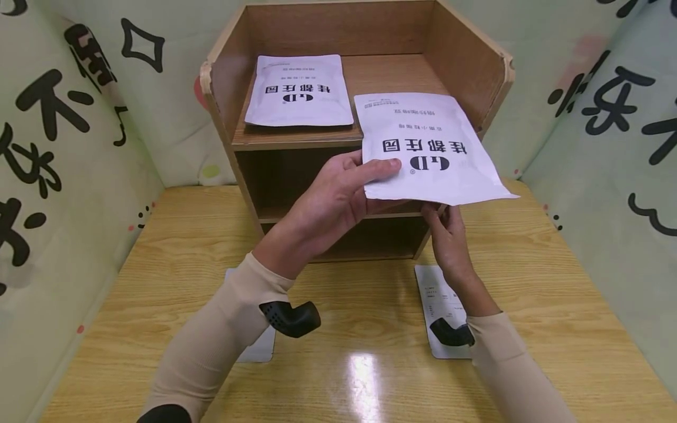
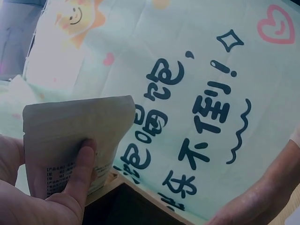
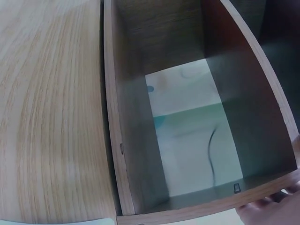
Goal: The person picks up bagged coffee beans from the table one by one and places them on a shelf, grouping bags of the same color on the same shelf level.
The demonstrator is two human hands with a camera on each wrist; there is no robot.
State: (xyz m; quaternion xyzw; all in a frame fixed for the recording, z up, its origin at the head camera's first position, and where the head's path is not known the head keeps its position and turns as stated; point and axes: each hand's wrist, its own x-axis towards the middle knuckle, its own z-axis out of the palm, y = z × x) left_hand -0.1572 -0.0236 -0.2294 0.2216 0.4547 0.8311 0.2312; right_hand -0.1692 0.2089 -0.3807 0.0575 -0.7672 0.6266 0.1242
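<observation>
My left hand (image 1: 335,200) pinches the near left corner of a white pouch (image 1: 431,129) with dark Chinese print, thumb on top. The pouch hangs tilted over the front right of the small wooden shelf's (image 1: 338,32) top level. In the left wrist view, the pouch's printed underside (image 2: 77,124) shows, with a finger pressed against it. Below the pouch, my right hand (image 1: 452,249) grips the shelf's right side edge, and its fingers (image 3: 274,208) curl round the wood in the right wrist view. A second white pouch (image 1: 298,108) lies flat on the top level's left half.
Two more white pouches lie on the wooden table (image 1: 344,317): the left one (image 1: 260,348) is mostly behind my left forearm, the right one (image 1: 436,294) partly under my right arm. Lower compartments (image 3: 173,37) open to the front. Printed cloth walls (image 1: 69,176) surround the table.
</observation>
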